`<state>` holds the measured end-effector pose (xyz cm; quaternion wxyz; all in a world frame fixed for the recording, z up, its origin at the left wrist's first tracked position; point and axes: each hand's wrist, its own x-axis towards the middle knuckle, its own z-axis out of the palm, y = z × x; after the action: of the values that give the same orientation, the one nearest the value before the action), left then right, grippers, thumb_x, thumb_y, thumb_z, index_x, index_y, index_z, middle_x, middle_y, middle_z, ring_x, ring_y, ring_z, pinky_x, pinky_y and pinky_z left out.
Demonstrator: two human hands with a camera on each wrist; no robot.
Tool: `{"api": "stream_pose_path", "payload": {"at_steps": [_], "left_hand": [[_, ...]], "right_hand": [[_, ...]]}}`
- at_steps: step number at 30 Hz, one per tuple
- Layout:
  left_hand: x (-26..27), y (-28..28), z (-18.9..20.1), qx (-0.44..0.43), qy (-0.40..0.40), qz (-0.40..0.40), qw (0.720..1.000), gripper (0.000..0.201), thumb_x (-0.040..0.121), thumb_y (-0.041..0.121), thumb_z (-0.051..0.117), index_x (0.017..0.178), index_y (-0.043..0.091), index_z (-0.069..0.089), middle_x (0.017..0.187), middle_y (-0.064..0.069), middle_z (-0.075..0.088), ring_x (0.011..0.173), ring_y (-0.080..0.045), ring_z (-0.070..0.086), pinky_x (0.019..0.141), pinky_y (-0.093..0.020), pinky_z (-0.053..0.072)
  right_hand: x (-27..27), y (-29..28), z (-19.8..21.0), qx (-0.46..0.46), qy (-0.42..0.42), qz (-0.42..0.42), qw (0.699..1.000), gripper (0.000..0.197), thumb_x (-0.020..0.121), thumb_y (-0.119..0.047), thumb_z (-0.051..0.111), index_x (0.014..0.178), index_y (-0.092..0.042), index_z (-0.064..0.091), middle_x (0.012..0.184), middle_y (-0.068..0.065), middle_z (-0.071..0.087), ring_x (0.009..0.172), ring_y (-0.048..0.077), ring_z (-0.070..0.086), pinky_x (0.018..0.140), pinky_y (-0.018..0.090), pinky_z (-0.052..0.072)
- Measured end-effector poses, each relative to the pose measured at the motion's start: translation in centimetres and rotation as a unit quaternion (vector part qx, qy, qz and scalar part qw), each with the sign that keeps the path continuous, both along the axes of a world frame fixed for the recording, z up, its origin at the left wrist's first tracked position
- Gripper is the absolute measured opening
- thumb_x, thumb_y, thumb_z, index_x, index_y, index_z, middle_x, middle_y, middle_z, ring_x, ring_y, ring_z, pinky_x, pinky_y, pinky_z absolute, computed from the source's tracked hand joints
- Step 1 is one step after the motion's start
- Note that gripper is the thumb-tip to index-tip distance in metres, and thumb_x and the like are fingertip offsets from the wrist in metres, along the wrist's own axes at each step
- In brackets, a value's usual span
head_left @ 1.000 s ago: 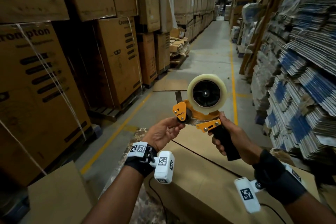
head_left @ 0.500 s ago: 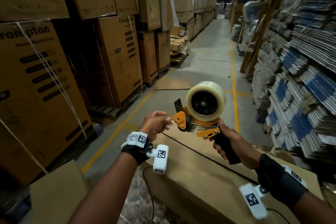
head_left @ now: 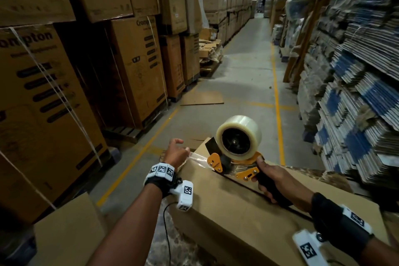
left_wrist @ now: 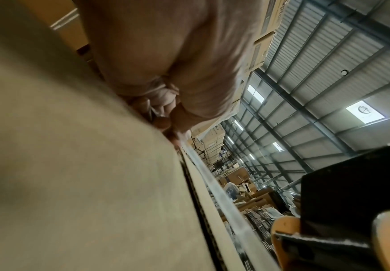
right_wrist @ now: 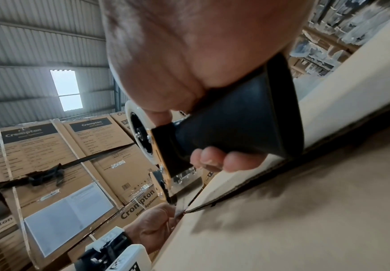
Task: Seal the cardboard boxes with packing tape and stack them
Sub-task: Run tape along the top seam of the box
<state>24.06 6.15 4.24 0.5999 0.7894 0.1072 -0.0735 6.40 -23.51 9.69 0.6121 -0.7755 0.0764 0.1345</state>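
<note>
Cardboard fills the near foreground: a long brown box (head_left: 248,218) is laid across the bottom of the head view, its near end cut off by the frame edge, and a dark seam between its top flaps is seen running along it. Over that seam the tape dispenser (head_left: 234,161) is held low at the far end of the box, and its black handle is wrapped by the curled fingers of the right hand (head_left: 274,181). From the right wrist view the handle is blocked largely by the palm, so only the fingertips (right_wrist: 214,158) and part of the clear tape roll (head_left: 238,137) are made out. A strip of clear tape (head_left: 197,157) is drawn out leftward from the orange head of the dispenser, and its free end is pinched by the left hand (head_left: 176,153) at the box's far left corner. Exactly which fingers do the pinching cannot be told; in the left wrist view the hand (left_wrist: 173,77) is blurred and the box side takes up half the picture. Beyond, a flat sheet of cardboard (head_left: 203,98) is seen lying on the concrete aisle. Stacked printed cartons (head_left: 136,67) line the left side, bundled flattened boxes (head_left: 356,84) the right, and the far end of the aisle is lost in gloom.
</note>
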Motion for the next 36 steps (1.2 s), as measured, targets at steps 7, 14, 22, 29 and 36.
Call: {"api": "stream_pose_path", "payload": {"at_steps": [7, 14, 22, 29, 36], "left_hand": [[-0.5, -0.5, -0.9, -0.004, -0.047, 0.009, 0.999, 0.040, 0.098, 0.011, 0.063, 0.127, 0.028, 0.042, 0.091, -0.006, 0.063, 0.078, -0.020, 0.060, 0.066, -0.032, 0.046], [-0.9, -0.6, -1.4, -0.003, -0.046, 0.014, 0.999, 0.039, 0.098, 0.013, 0.064, 0.128, 0.026, 0.042, 0.094, -0.006, 0.063, 0.075, -0.021, 0.058, 0.060, -0.032, 0.046], [-1.2, -0.7, -1.1, 0.014, -0.046, 0.010, 0.999, 0.038, 0.099, 0.014, 0.063, 0.130, 0.026, 0.046, 0.088, -0.004, 0.060, 0.073, -0.020, 0.057, 0.052, -0.027, 0.046], [-1.3, -0.7, -1.2, 0.041, -0.052, -0.019, 0.998, 0.030, 0.102, 0.018, 0.061, 0.127, 0.024, 0.047, 0.087, -0.003, 0.059, 0.067, -0.014, 0.053, 0.048, -0.023, 0.041], [-0.6, -0.4, -1.7, 0.003, -0.010, -0.050, 0.999, 0.027, 0.101, 0.019, 0.063, 0.123, 0.022, 0.048, 0.119, -0.012, 0.060, 0.107, -0.031, 0.061, 0.091, -0.046, 0.054]], "right_hand": [[-0.1, -0.1, -0.4, -0.030, 0.005, 0.003, 1.000, 0.091, 0.088, -0.084, 0.045, 0.102, 0.004, 0.064, 0.068, 0.011, 0.058, 0.056, 0.025, 0.050, 0.052, 0.030, 0.043], [0.2, 0.1, -0.5, -0.072, 0.010, 0.011, 0.997, 0.082, 0.090, -0.079, 0.044, 0.099, -0.001, 0.067, 0.068, 0.008, 0.062, 0.058, 0.023, 0.052, 0.054, 0.031, 0.044], [0.5, -0.1, -0.3, -0.089, 0.015, 0.036, 0.995, 0.076, 0.093, -0.076, 0.042, 0.100, -0.004, 0.066, 0.068, 0.008, 0.061, 0.056, 0.021, 0.052, 0.054, 0.030, 0.045], [0.7, -0.4, -0.8, -0.082, 0.035, 0.056, 0.994, 0.075, 0.092, -0.078, 0.042, 0.101, -0.007, 0.065, 0.072, 0.006, 0.062, 0.060, 0.021, 0.053, 0.057, 0.032, 0.046], [0.3, -0.3, -1.0, -0.101, 0.043, 0.085, 0.990, 0.081, 0.090, -0.077, 0.042, 0.113, -0.002, 0.062, 0.073, 0.005, 0.062, 0.063, 0.019, 0.054, 0.056, 0.029, 0.046]]}}
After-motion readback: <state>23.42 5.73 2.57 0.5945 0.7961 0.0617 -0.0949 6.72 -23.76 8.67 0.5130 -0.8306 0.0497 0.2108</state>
